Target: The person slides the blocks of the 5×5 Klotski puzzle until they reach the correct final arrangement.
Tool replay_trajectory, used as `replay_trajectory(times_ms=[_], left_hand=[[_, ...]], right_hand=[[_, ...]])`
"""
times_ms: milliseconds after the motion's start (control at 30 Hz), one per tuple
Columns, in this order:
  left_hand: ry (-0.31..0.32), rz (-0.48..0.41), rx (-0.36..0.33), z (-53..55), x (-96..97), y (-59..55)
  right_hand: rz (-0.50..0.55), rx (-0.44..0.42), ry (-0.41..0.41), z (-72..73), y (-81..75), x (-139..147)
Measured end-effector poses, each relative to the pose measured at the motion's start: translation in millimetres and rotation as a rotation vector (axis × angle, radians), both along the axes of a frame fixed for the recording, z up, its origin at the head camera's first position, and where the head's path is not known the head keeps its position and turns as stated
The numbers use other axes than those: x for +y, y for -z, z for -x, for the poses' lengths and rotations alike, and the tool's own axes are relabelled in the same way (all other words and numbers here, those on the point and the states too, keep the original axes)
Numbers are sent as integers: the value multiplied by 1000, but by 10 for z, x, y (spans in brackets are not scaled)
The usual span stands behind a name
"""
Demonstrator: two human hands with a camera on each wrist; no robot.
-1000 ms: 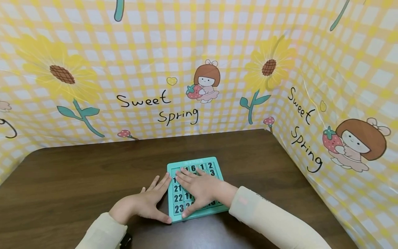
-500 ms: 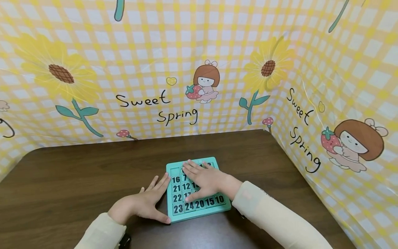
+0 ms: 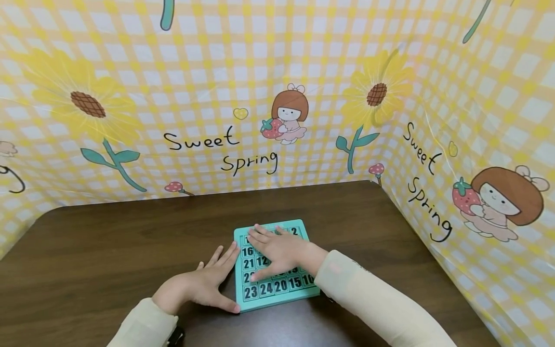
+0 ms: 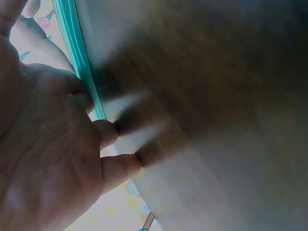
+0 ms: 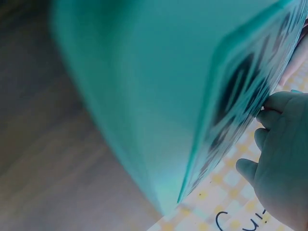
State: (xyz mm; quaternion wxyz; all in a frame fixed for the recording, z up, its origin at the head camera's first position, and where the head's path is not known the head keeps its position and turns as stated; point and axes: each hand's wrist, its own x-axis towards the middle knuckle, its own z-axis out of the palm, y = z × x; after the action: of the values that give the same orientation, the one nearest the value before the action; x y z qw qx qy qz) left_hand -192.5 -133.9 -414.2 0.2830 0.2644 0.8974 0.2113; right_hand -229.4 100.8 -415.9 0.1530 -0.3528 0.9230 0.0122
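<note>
At the middle of the near part of a dark wood-grain bench (image 3: 130,241), a turquoise number puzzle (image 3: 273,285) lies flat between a person's two hands. The left hand (image 3: 201,285) is spread wide, its thumb at the puzzle's near left corner and its straight forefinger against the left edge higher up. The right hand (image 3: 282,253), fingers also extended and apart, lies across the numbered tiles, fingertips at the upper left rows, thumb over the lower left. Below it the bottom row reads 23, 24, 20, 15, 10, the last partly covered. Cream sleeves (image 3: 373,294) reach both wrists. Behind, a yellow gingham cloth (image 3: 199,86) bears sunflowers and the words "Sweet Spring."
</note>
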Motion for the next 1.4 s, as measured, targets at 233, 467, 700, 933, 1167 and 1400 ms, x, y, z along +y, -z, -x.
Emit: replay_trajectory(times_ms=[233,467,700,933,1167,1400], left_hand=[[-4,2,-6,2,11,17],[0,-3,-4,5,15,10],[-1,-1,5,-15,-4,-5],[-8,9,11,5,-25,6],[-3,-2,6,5,-13,-1],[-4,-2,3,3,4,1]], right_hand=[[-5,-13,2,4,-5,-63],[12,-4,5,38,8,54],[44,-12,71,57,-17,298],[45,-19,108,33,6,464],[31,-29,105,9,1,466],[16,-21,94,-5,-33,406]])
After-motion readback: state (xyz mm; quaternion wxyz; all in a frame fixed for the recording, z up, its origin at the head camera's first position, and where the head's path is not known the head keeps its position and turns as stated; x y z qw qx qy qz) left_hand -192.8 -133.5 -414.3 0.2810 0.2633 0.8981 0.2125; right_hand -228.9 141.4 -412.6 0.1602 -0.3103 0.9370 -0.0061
